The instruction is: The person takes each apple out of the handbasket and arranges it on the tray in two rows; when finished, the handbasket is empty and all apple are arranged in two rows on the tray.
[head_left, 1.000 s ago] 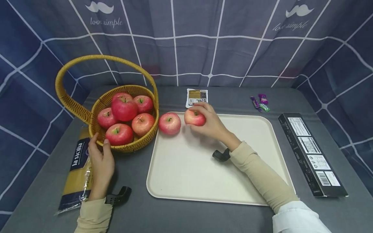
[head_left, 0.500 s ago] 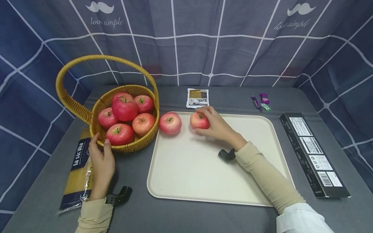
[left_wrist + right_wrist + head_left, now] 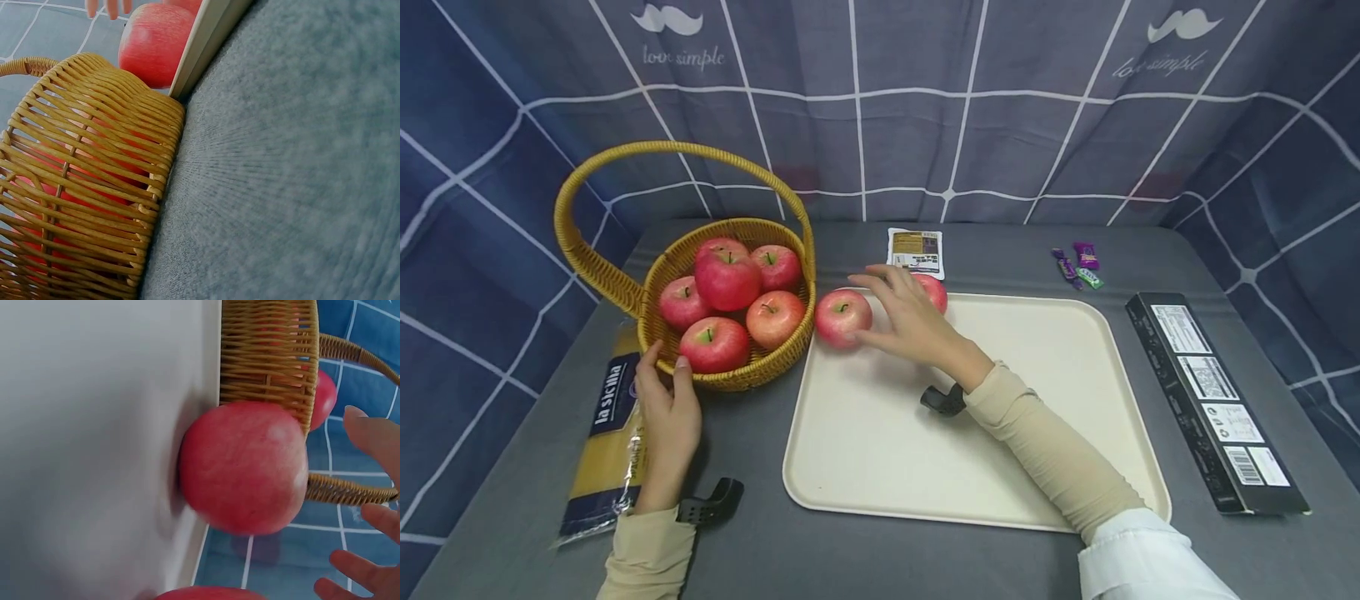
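My left hand point(image 3: 668, 417) rests against the near side of the wicker basket point(image 3: 752, 377), its fingers at the rim. Several red apples point(image 3: 715, 344) fill the basket. Over the beige tray point(image 3: 880, 450), my right hand point(image 3: 913, 325) spreads its fingers just above and right of an apple point(image 3: 841, 317) at the tray's far left corner. Whether its thumb touches that apple, I cannot tell. A second tray apple point(image 3: 934, 292) shows partly behind the right hand. In the right wrist view, the corner apple point(image 3: 244, 469) lies apart from the fingers point(image 3: 359, 569).
A spaghetti bag point(image 3: 606, 450) lies left of the left hand, partly under the basket. Behind the tray is a small flat packet point(image 3: 916, 250). Several wrapped candies point(image 3: 1067, 268) lie at the back right, and a long black box point(image 3: 1217, 408) is right of the tray.
My right hand has let go of the apple it held, which now sits on the tray's far side. The hand has moved left toward the corner apple. The left hand stays at the basket.
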A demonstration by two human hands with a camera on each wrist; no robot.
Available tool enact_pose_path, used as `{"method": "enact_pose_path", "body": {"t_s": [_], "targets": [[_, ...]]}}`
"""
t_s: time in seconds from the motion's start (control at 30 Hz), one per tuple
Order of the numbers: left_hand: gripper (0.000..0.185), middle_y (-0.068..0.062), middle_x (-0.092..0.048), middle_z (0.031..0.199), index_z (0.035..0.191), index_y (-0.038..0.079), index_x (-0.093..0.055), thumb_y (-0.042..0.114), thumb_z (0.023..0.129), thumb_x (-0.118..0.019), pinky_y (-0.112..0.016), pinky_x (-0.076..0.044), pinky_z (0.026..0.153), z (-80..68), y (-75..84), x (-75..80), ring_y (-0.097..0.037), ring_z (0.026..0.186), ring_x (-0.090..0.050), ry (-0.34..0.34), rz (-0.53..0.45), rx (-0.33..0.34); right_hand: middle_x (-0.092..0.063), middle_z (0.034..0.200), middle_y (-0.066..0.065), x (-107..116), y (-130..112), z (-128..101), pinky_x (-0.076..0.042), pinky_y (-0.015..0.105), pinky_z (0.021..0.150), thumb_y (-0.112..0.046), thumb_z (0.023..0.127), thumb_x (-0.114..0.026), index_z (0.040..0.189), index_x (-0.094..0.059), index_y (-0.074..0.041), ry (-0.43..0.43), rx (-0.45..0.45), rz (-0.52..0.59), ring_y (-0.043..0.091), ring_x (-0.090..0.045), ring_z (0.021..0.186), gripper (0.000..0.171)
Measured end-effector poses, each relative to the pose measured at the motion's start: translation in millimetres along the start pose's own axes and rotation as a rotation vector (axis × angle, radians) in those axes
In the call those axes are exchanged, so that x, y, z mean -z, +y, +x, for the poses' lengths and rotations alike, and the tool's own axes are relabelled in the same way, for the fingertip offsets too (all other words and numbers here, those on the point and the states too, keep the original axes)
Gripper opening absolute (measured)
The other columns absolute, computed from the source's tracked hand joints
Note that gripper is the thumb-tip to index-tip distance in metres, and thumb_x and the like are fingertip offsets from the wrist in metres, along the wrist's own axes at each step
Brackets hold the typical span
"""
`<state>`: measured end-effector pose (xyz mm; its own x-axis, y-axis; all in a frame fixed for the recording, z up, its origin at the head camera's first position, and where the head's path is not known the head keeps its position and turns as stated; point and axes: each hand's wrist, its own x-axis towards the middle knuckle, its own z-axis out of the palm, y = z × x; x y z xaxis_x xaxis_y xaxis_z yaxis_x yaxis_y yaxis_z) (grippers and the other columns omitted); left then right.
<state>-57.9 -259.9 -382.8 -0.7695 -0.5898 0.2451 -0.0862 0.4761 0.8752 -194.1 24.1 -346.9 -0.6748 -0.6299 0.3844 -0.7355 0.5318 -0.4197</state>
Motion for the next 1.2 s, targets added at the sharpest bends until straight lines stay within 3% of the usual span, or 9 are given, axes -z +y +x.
{"method": "enact_pose_path", "body": {"t_s": [0.33, 0.5, 0.63, 1.0, 1.2], "targets": [[0.047, -0.018, -0.031, 0.138, 0.138, 0.007, -0.029, 0.026, 0.095, -0.037, -0.052, -0.023, 0.106, 0.6, 1.0, 0.3, -0.029, 0.132, -0.025, -0.020, 0.018, 0.000, -0.037, 0.134, 0.009, 12, 32, -10, -0.031, 0.047, 0.101, -0.043, 0.071, -0.072, 0.133, -0.042, -0.020, 0.038, -0.145, 0.064, 0.026, -0.034, 0.124, 0.072], [0.047, -0.018, -0.031, 0.138, 0.138, 0.006, -0.029, 0.026, 0.095, -0.037, -0.053, -0.023, 0.106, 0.6, 0.5, 0.4, -0.030, 0.131, -0.025, -0.019, 0.011, -0.002, -0.029, 0.141, 0.011, 15, 48, -17, -0.027, 0.050, 0.103, -0.036, 0.071, -0.073, 0.137, -0.035, -0.022, -0.048, -0.229, 0.122, 0.028, -0.026, 0.130, 0.078], [0.047, -0.018, -0.031, 0.138, 0.137, 0.006, -0.030, 0.025, 0.095, -0.038, -0.052, -0.023, 0.106, 0.7, 0.6, 0.3, -0.029, 0.131, -0.026, -0.016, 0.001, -0.006, -0.033, 0.139, 0.008, 16, 55, -22, -0.030, 0.048, 0.101, -0.031, 0.071, -0.073, 0.139, -0.033, -0.020, -0.086, -0.247, 0.158, 0.025, -0.030, 0.125, 0.079], [0.047, -0.016, -0.031, 0.138, 0.138, 0.008, -0.029, 0.026, 0.095, -0.037, -0.050, -0.022, 0.107, 0.7, 0.5, 0.8, -0.027, 0.132, -0.025, -0.019, 0.011, 0.009, -0.042, 0.115, 0.008, 24, 53, -29, -0.039, 0.046, 0.092, -0.046, 0.066, -0.075, 0.137, -0.037, -0.022, -0.105, -0.356, 0.084, 0.024, -0.037, 0.110, 0.083], [0.047, -0.018, -0.031, 0.138, 0.138, 0.007, -0.029, 0.025, 0.095, -0.037, -0.051, -0.022, 0.107, 0.3, 1.6, 1.5, -0.029, 0.132, -0.025, -0.019, 0.002, -0.003, -0.044, 0.112, 0.007, 25, 48, -28, -0.037, 0.044, 0.091, -0.052, 0.065, -0.073, 0.135, -0.040, -0.022, -0.090, -0.327, 0.010, 0.024, -0.038, 0.106, 0.082]]}}
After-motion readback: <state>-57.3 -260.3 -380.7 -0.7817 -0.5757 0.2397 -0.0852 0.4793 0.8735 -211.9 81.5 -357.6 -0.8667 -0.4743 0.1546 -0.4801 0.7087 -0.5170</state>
